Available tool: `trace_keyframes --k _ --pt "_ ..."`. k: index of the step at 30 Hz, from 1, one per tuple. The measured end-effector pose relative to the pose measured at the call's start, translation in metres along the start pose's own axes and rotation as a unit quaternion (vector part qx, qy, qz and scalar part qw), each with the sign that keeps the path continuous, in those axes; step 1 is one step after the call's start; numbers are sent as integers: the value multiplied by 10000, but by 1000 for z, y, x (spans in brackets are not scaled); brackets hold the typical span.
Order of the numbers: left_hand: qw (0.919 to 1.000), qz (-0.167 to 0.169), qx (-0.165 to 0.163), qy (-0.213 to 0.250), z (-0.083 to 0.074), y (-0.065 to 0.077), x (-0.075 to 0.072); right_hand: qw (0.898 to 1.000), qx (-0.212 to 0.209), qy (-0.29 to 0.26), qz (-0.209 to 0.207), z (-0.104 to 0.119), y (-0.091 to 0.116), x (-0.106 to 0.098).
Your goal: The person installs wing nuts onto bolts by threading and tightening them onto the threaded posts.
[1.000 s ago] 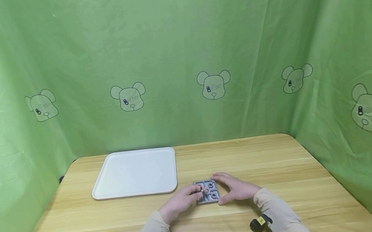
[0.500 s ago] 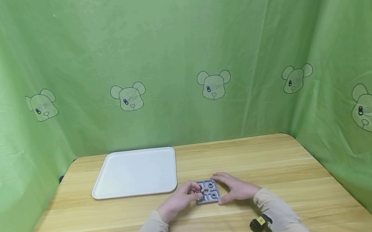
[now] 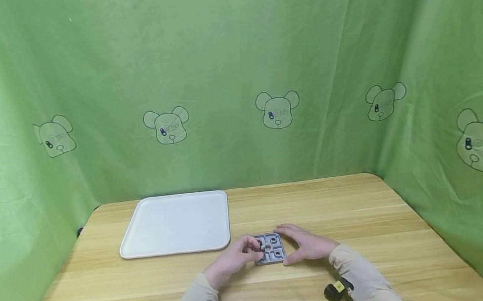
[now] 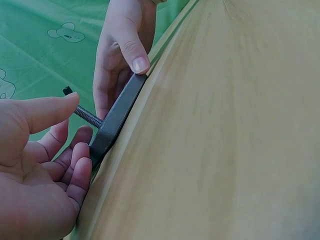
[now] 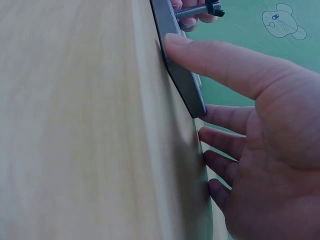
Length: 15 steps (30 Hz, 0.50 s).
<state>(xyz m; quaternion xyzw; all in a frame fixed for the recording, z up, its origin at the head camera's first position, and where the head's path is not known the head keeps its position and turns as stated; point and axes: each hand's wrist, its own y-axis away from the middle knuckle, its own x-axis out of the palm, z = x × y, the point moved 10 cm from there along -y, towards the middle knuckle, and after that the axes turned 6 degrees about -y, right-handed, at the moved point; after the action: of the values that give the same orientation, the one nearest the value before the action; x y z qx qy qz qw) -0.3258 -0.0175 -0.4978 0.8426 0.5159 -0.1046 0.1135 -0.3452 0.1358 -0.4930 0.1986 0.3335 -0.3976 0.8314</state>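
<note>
A square grey metal plate [image 3: 281,253] with recesses and round holes lies on the wooden table. From its left part rises a threaded bolt [image 4: 89,116] with a dark head. My left hand [image 3: 231,261] is at this bolt, its thumb tip by the head and its other fingers bent beside the shaft. The right wrist view also shows the bolt [image 5: 192,10], with left fingers behind it. My right hand [image 3: 309,245] steadies the plate from the right, thumb at the near corner, fingertips at the far one.
A white rectangular tray [image 3: 174,225] sits at the back left of the table [image 3: 319,201]. Green curtains [image 3: 214,64] with bear-head drawings enclose the table at the back and both sides. Each sleeve carries a strapped black wrist camera.
The left fingers have drawn back from over the plate's middle and bent in near the bolt, uncovering more of the plate. The right hand and plate stay in place.
</note>
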Motion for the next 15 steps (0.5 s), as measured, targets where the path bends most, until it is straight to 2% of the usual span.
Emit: trace_keyframes --k 15 --pt "9999 95 95 -72 -2 -1 2 10000 38 -11 14 1 1 -1"
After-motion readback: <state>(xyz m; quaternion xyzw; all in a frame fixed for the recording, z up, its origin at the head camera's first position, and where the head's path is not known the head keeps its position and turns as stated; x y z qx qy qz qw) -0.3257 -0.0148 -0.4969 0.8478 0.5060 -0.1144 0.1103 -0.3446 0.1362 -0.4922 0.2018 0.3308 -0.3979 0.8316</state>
